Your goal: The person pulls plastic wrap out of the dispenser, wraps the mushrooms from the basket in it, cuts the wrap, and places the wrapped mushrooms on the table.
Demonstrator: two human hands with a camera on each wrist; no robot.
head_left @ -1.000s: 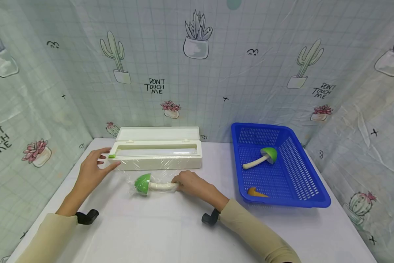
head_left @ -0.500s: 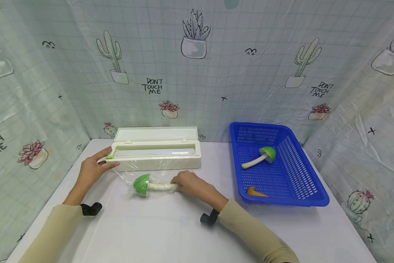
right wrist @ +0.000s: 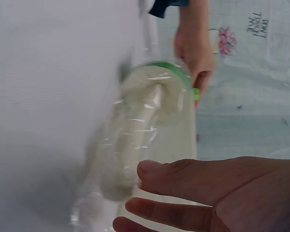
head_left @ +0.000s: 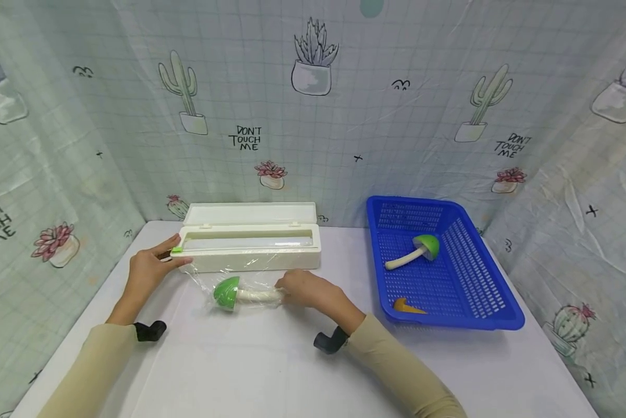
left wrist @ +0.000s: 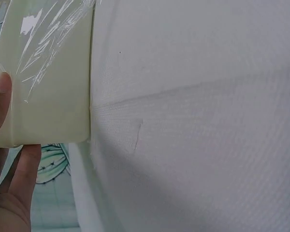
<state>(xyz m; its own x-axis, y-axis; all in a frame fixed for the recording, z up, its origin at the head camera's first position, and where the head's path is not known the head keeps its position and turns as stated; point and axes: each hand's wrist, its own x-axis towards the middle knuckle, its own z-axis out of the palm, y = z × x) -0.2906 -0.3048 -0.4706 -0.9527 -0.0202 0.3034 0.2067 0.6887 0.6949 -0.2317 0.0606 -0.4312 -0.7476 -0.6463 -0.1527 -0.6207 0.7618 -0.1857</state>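
Observation:
A green-capped, white-stemmed toy mushroom [head_left: 226, 294] lies on the table under clear cling film [head_left: 200, 280], its stem pointing right. Behind it, the film stretches from a white cling film dispenser [head_left: 255, 260] with its lid raised. My left hand [head_left: 147, 270] grips the dispenser's left end, thumb on the front and fingers at the end and behind. My right hand [head_left: 310, 290] is at the tip of the mushroom's stem. In the right wrist view, its thumb and fingers [right wrist: 169, 210] stand apart beside the blurred, film-covered stem [right wrist: 135, 135].
A blue plastic basket [head_left: 451, 322] stands at the right. Inside it lie another green-capped mushroom [head_left: 427, 247] and a small orange-brown piece [head_left: 408, 305]. A patterned curtain [head_left: 313, 145] encloses the white table [head_left: 229, 371] at the back and sides.
My right hand has shifted slightly right and back at the stem tip, its fingers loosening. The left hand stays on the dispenser, its wrist having swung slightly right. The mushroom has hardly moved.

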